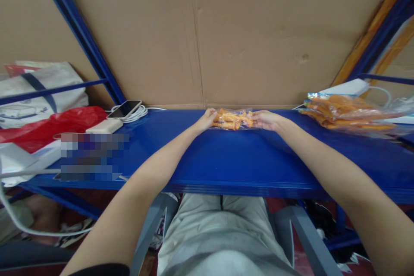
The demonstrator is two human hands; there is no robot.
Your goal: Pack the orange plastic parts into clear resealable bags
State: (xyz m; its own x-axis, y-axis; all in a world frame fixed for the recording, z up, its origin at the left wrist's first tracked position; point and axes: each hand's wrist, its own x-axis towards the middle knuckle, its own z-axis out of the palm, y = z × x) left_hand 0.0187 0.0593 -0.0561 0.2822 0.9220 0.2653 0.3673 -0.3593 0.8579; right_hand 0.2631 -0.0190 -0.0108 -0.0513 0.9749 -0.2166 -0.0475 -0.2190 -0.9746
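Note:
A clear plastic bag of orange pieces [231,119] lies at the back of the blue shelf table [239,159], near the cardboard wall. My left hand [206,120] closes on the bag's left end, with the thumb on top. At the opposite end my right hand [265,120] pinches the bag's right edge. Both arms are stretched forward over the table. What exactly the orange pieces are is too small to make out.
To the right lies a pile of orange items in clear plastic [343,112]. A phone [124,109] rests on a coiled white cable [137,115] at left, near a white power bank [104,126] and a red plastic bag [64,123]. Blue frame posts [80,30] rise on both sides.

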